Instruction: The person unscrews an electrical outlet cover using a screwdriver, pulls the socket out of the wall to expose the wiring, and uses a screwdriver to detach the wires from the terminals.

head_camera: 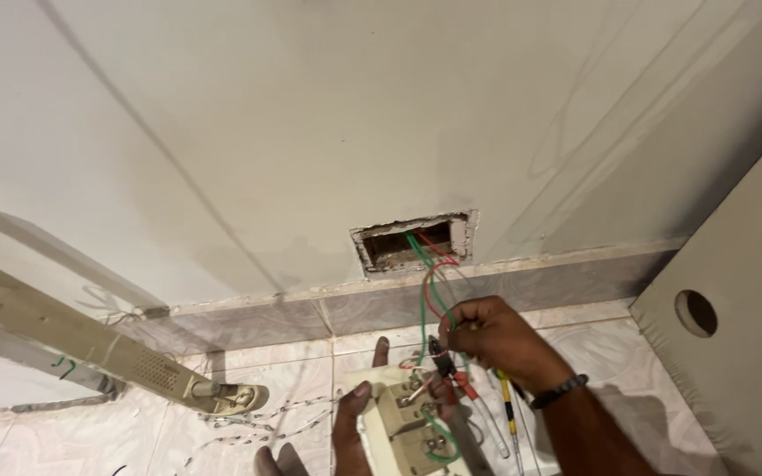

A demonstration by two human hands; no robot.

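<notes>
A cream socket unit point(403, 419) lies face down in my left hand point(352, 423), its back terminals showing. Green and red wires point(427, 273) run from it up into a rough rectangular hole in the wall point(412, 244). My right hand point(496, 339) is closed on a small dark tool point(442, 357), whose tip rests at the unit's terminals. A dark band sits on my right wrist. Below my right hand lie a red-handled tool point(465, 385) and a yellow-handled screwdriver point(508, 410) on the floor.
A white wall fills the upper view, with a grey tiled skirting point(310, 313) along its foot. A beige strip with a perforated end point(125, 361) leans at left. A white panel with a round hole point(696, 313) stands at right. Thin loose wires trail over the floor tiles.
</notes>
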